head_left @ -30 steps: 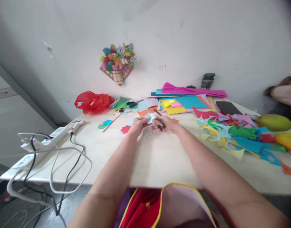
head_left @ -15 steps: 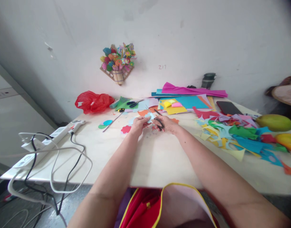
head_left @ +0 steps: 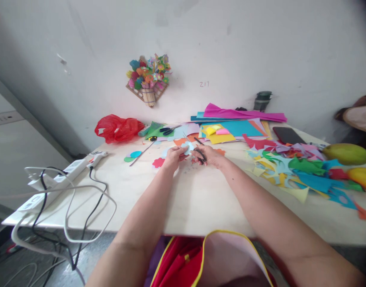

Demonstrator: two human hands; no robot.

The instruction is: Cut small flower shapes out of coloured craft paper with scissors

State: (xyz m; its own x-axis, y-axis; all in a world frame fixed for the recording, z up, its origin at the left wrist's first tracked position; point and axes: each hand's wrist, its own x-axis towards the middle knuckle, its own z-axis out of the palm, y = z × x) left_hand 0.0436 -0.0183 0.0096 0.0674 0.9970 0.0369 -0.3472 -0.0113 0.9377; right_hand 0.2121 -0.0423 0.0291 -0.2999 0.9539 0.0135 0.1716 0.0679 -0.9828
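Between the fingers of my left hand [head_left: 174, 156] is a small light-blue paper flower [head_left: 188, 147] with a scalloped edge. My right hand [head_left: 210, 156] is closed round the black handles of a pair of scissors [head_left: 202, 156]; their thin blades point up and away, beside the flower. Whether the blades touch the paper I cannot tell. Left of my left hand lies a red paper flower [head_left: 158, 162]. Orange paper [head_left: 220, 152] shows just behind my right hand, and tiny paper bits [head_left: 192, 169] lie beneath my hands.
Colourful paper scraps [head_left: 290, 171] spread over the right side, near a phone [head_left: 287, 135] and a green mango-like fruit [head_left: 345, 154]. Paper sheets [head_left: 248, 129] are stacked at the back. A red plastic bag [head_left: 118, 128], second scissors [head_left: 167, 130] and a power strip [head_left: 63, 177] with cables are leftward.
Almost nothing differs. Both hands keep their hold on the flower and the scissors; the whole view has shifted very slightly.
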